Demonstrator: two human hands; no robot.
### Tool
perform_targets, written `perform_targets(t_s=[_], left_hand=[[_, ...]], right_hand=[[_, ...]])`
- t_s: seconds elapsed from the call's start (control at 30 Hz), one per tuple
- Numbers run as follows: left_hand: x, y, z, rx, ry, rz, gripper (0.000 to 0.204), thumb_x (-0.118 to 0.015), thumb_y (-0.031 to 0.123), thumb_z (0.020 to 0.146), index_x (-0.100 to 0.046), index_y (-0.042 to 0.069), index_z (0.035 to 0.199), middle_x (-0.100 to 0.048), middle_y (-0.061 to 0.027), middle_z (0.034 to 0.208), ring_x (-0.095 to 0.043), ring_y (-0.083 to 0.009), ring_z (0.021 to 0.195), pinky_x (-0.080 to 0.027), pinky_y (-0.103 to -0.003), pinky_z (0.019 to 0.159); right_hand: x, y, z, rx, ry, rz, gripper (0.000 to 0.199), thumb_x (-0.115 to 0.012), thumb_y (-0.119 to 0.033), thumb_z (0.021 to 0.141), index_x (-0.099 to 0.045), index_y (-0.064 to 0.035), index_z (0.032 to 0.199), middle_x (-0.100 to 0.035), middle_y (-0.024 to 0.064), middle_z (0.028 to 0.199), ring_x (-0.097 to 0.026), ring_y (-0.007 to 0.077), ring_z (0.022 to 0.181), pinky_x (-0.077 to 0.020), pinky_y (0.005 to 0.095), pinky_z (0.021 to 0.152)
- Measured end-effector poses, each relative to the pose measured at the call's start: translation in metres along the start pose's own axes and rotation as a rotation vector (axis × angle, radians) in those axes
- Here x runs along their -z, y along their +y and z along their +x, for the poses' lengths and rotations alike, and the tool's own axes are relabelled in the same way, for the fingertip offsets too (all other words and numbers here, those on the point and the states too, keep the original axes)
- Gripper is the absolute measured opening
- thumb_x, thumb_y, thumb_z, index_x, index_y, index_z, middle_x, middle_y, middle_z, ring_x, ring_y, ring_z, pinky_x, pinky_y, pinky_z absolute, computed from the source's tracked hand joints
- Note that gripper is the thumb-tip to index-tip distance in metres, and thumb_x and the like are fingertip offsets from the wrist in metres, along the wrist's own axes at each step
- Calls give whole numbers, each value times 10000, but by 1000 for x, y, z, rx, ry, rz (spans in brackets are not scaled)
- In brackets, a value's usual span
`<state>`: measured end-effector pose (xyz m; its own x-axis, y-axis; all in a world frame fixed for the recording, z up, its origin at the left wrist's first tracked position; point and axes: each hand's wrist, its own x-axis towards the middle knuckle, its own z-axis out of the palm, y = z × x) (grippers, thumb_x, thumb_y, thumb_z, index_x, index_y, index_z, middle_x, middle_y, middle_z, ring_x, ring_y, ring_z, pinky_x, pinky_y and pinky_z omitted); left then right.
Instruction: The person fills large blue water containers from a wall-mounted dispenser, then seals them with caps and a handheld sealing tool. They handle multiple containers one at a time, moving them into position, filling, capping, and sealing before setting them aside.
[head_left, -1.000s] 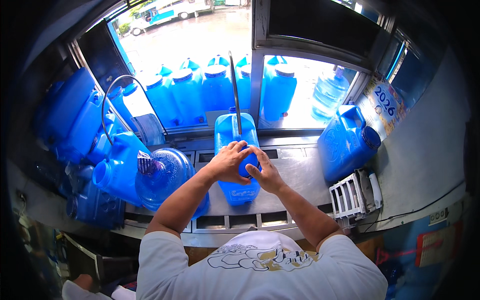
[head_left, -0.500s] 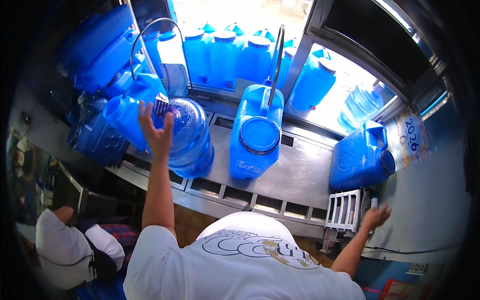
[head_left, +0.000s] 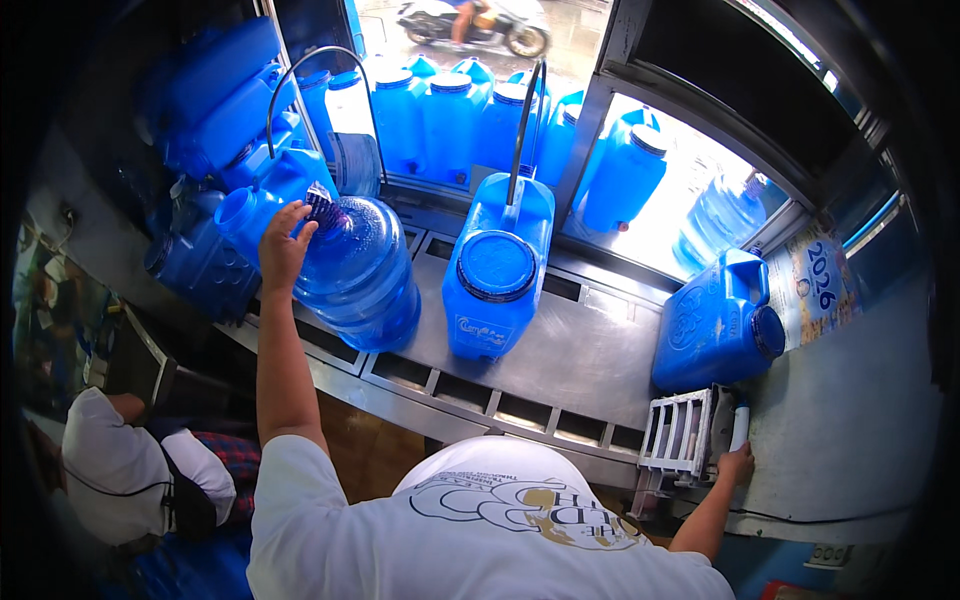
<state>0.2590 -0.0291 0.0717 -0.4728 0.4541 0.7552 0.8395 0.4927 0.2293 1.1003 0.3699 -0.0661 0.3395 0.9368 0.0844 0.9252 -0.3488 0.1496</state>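
Head view is showing the left hand (head_left: 285, 240) hovering, partly open, at the near side of a silver-and-dark wrapper (head_left: 322, 203) on a round bottle (head_left: 360, 275). Its thumb and forefinger are staying a little apart; I cannot tell whether they are pinching the wrapper. That clear blue bottle is standing on the metal table (head_left: 600, 350), just to the right of the left hand. Well off to the other side, the right hand (head_left: 737, 463) is curling its fingers at the lower end of a white handle (head_left: 741, 425) (I cannot tell how firmly they are closing on it). Immediately left of the right hand, a white slatted rack (head_left: 678, 432) is sitting at the table's edge. Beyond that hand, a blue jug (head_left: 700, 320) with a dark cap is standing. Between the two hands and farther out, another blue container (head_left: 490, 310) is standing, its round lid (head_left: 497, 265) covering the wide opening. A bent metal pipe (head_left: 523, 130) is rising behind it. Past both hands, more blue containers (head_left: 450, 120) are lining the window, and a motorcycle (head_left: 475, 25) is showing outside.
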Motion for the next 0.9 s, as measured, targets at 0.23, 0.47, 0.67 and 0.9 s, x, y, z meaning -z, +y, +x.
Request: perform_targets(t_s=[0.23,0.47,0.67,0.9], left_hand=[[13,3,20,46,-112,48,225,-785,227,829,-713,83,986,-723,-94,1053,-692,-287,979,-547,-364,828],[12,-17,26,-58,-165,28,286,-814,228,791,-699,88,1013,-715,-96,1073,-683,-289,989,-539,-373,842],[-14,-39,20,40,-30,-353,915,-894,373,717,-426,113,1459,-607,-142,1313,-581,-301,1235,-465,-421,1025],[-64,-44,16,285,-232,-1088,1198,-952,325,646,-219,92,1565,-608,-146,1272,-626,-223,1135,-551,-321,954]], right_hand=[[-35,24,24,24,-97,44,619,-713,-132,814,-473,-99,1384,-617,187,1278,-613,381,1171,-498,485,992],[-49,56,47,112,-127,343,595,-724,-147,781,-502,-71,1328,-672,164,1029,-684,316,854,-568,447,713],[25,47,-10,-51,-424,1173,378,-686,-118,843,-522,-41,1174,-597,65,854,-598,158,577,-455,303,370],[120,-51,-162,273,-774,1693,567,-767,-317,831,-519,-29,1251,-642,86,915,-604,133,645,-516,272,517]])
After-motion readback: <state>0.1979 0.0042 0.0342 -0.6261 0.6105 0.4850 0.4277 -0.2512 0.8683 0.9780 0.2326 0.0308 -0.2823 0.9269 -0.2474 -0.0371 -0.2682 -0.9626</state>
